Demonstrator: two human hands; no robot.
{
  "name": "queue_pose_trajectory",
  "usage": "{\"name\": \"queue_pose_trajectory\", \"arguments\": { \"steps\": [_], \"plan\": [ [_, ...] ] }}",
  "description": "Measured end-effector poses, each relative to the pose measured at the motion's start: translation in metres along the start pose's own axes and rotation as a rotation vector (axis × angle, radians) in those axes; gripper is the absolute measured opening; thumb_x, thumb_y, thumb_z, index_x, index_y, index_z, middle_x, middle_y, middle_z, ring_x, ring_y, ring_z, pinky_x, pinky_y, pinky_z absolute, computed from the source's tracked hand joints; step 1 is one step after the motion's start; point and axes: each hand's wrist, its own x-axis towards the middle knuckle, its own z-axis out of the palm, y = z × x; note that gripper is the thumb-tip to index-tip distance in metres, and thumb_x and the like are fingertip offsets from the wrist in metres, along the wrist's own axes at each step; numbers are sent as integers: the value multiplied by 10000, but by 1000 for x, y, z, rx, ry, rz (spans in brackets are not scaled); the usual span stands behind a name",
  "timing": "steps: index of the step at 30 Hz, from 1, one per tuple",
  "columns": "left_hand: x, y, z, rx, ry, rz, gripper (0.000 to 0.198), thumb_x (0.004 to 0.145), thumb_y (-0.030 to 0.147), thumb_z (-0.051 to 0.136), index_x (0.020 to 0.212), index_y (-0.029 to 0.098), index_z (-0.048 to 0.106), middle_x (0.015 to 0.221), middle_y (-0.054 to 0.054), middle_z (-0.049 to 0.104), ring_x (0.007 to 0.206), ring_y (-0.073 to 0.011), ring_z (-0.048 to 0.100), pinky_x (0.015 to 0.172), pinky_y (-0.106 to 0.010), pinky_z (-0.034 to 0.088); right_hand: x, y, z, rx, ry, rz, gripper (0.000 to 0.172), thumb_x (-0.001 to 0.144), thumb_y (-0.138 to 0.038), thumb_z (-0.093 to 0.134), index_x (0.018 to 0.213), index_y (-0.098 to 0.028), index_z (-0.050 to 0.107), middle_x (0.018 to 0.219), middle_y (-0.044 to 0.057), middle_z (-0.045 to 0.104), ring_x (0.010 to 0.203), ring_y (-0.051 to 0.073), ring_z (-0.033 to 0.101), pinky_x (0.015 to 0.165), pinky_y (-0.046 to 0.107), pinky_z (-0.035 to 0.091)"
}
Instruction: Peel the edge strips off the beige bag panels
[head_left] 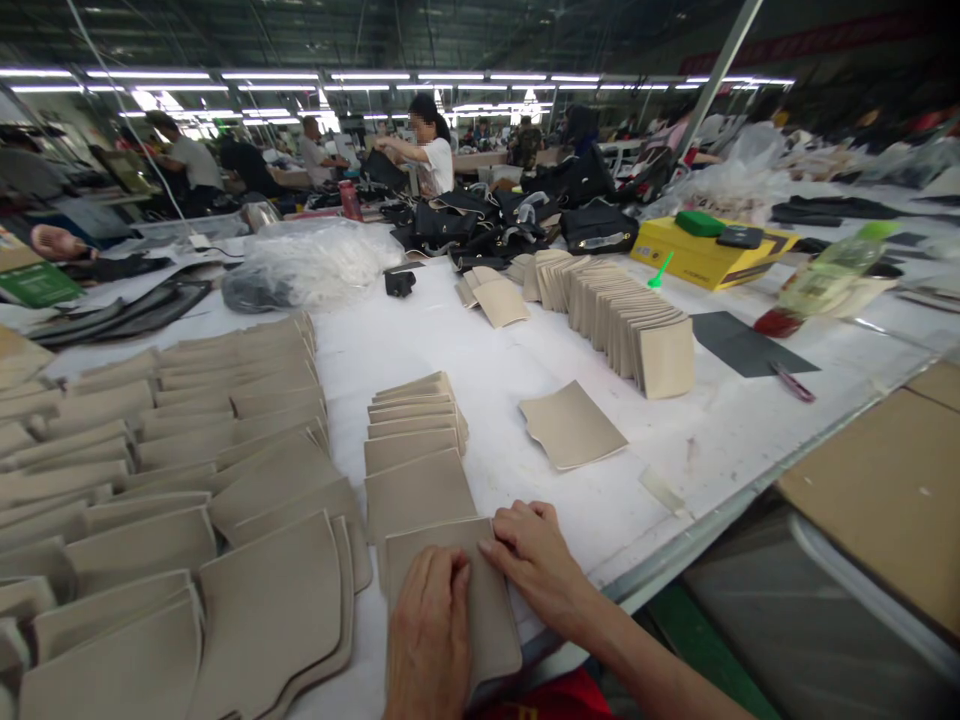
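Observation:
Close to the table's front edge, a flat beige leather-like panel (491,625) lies under both hands. My left hand (431,625) rests on its left part, fingers together and bent, thumb alongside; its fingertips are hidden. At the panel's upper right corner my right hand (536,560) has curled fingers, with the thumb on the top face. Directly behind lies a fanned row of similar panels (416,490), overlapping one another. A single panel with a wavy edge (574,425) lies apart to the right.
Many overlapping beige panels (270,600) cover the left side. Another upright row (622,310) stands back right, near a yellow box (705,250), a dark sheet (750,343) and a tilted plastic bottle (832,275). Black bags (450,225) and clear plastic (322,255) lie behind; people work beyond.

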Motion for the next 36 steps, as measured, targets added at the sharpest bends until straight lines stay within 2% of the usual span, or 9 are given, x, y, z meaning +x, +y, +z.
{"name": "queue_pose_trajectory", "arguments": {
  "steps": [4,8,11,15,18,23,26,32,36],
  "plan": [
    [4,2,5,106,54,89,220,990,158,354,947,189,567,809,-48,625,734,-207,632,659,-329,534,-1,0,0,-2,-5,1,307,954,-211,541,653,-186,491,766,-32,638,829,161,543,850,370,269],
    [2,0,7,244,13,188,188,955,93,392,985,179,556,826,-52,618,742,-216,619,668,-340,532,-1,-1,-1,-4,-10,8,314,953,-204,544,646,-184,481,767,-31,637,831,160,542,853,371,270],
    [3,3,7,368,-15,258,245,888,12,401,1021,157,548,836,-59,616,737,-223,613,657,-345,532,0,-2,-1,-6,-15,10,321,954,-180,523,638,-183,473,766,-26,637,829,160,541,848,372,273],
    [8,13,8,483,54,283,313,778,-59,354,929,147,535,762,-64,597,682,-245,598,600,-366,524,1,-4,-2,-7,-18,12,318,955,-155,505,639,-180,480,770,-21,642,825,162,542,841,375,275],
    [10,14,8,414,62,268,313,768,-58,345,883,171,526,746,-56,591,676,-235,588,608,-354,513,1,-5,-3,-1,-17,16,314,952,-170,526,641,-178,485,770,-20,644,826,163,544,845,376,275],
    [4,2,5,132,-20,127,227,932,63,364,842,210,513,757,-27,576,693,-199,590,612,-301,486,0,-5,-3,15,-13,20,312,950,-186,533,642,-183,481,771,-25,640,841,162,544,853,375,273],
    [-2,-4,3,32,-69,49,189,979,141,385,871,215,522,796,-26,586,736,-194,599,644,-297,488,0,-4,-2,22,-8,23,319,946,-185,532,634,-185,465,763,-30,636,831,158,540,853,377,270],
    [-13,1,4,-116,-29,-75,210,1011,218,357,876,227,517,805,-18,562,761,-191,583,684,-304,469,0,-3,-2,37,4,26,326,935,-199,556,626,-183,453,751,-29,635,821,160,541,855,380,266],
    [-13,2,5,-147,-7,-116,193,1010,242,384,897,229,540,817,-14,573,778,-187,581,707,-300,465,0,-3,-1,44,9,21,325,937,-193,557,626,-180,462,741,-30,630,815,161,541,846,376,268]
  ]
}}
